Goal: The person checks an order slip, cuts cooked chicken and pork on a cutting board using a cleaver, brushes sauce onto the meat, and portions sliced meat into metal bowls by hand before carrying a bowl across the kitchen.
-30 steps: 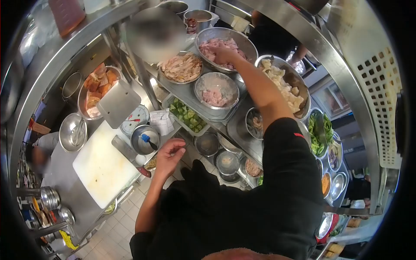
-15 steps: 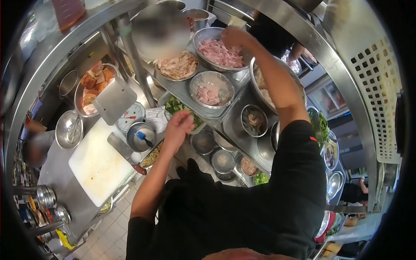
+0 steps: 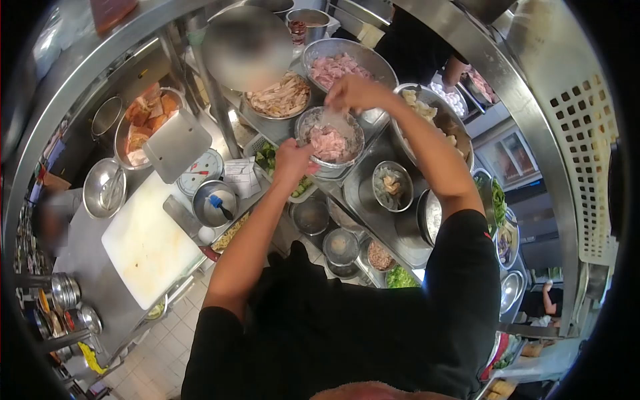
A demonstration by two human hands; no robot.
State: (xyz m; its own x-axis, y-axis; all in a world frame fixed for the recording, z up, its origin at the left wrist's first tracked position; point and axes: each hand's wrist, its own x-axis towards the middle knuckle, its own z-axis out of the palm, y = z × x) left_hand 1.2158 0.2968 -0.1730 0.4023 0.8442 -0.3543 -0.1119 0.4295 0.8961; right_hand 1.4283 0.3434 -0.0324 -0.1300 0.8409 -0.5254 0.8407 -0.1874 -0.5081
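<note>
My left hand [image 3: 297, 162] is at the near-left rim of a small metal bowl [image 3: 361, 148], fingers closed on its edge. Inside this bowl lies pale pink sliced raw meat [image 3: 329, 143]. Above its far side is my right hand [image 3: 353, 94], fingers bent downward and drawn together. A pale, blurred shape hangs just below those fingers; what it is cannot be made out. Behind the right hand stands a large metal bowl [image 3: 377, 61] of pink raw meat strips [image 3: 339, 69]. To the left of it, another bowl holds pale cooked-looking strips [image 3: 280, 95].
At right are a large bowl of pale pieces [image 3: 433, 113] and a small bowl of shrimp-like pieces [image 3: 392, 187]. A white cutting board [image 3: 150, 240], a cleaver-like metal plate [image 3: 177, 145] and a bowl with a blue-handled brush [image 3: 215, 202] are left. A metal shelf rail arches overhead.
My right hand has moved from the large meat bowl down to the small bowl. My left hand has moved up and right onto the small bowl's rim. More meat shows in that bowl.
</note>
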